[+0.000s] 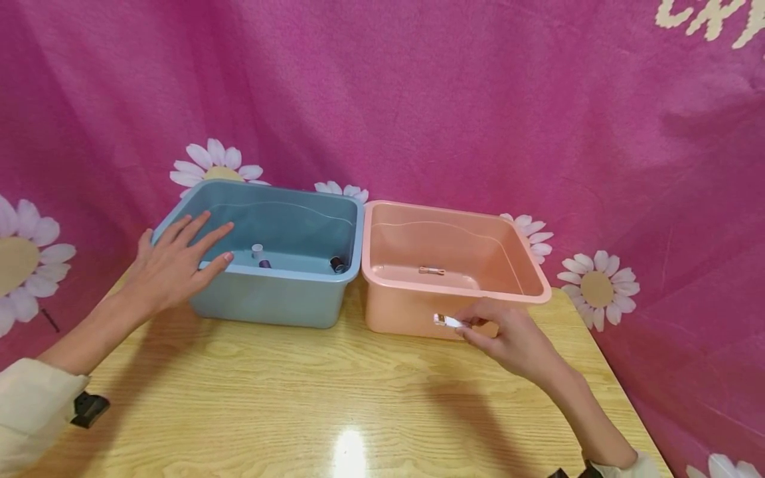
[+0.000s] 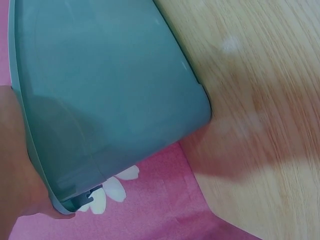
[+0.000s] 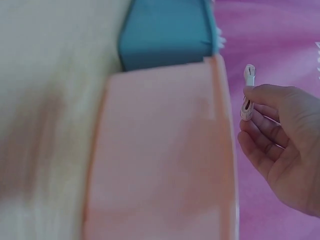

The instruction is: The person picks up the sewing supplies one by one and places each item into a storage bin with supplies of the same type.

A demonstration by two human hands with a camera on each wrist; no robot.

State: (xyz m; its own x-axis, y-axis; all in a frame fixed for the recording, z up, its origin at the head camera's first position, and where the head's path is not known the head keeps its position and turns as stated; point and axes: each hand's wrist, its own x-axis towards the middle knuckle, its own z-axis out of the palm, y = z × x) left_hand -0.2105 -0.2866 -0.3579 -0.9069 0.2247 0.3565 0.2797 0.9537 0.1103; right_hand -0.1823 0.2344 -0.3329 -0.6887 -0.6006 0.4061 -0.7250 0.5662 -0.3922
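A blue plastic bin (image 1: 271,297) stands at the left of the table, with a small white spool (image 1: 257,251), a purple spool (image 1: 265,263) and a dark spool (image 1: 337,265) on its floor. My left hand (image 1: 173,264) rests at its left rim, fingers spread and straight. Beside it is a pink bin (image 1: 412,309) holding a small banded skein (image 1: 431,270). In front of and above the pink bin's near wall, my right hand (image 1: 508,335) pinches a pale skein of thread (image 3: 249,77) with a white band, between thumb and fingers.
Both bins stand side by side near the back of a wooden table (image 1: 287,392). Behind it hangs a magenta cloth (image 1: 418,99) with white daisies. Light glares off the tabletop near its front.
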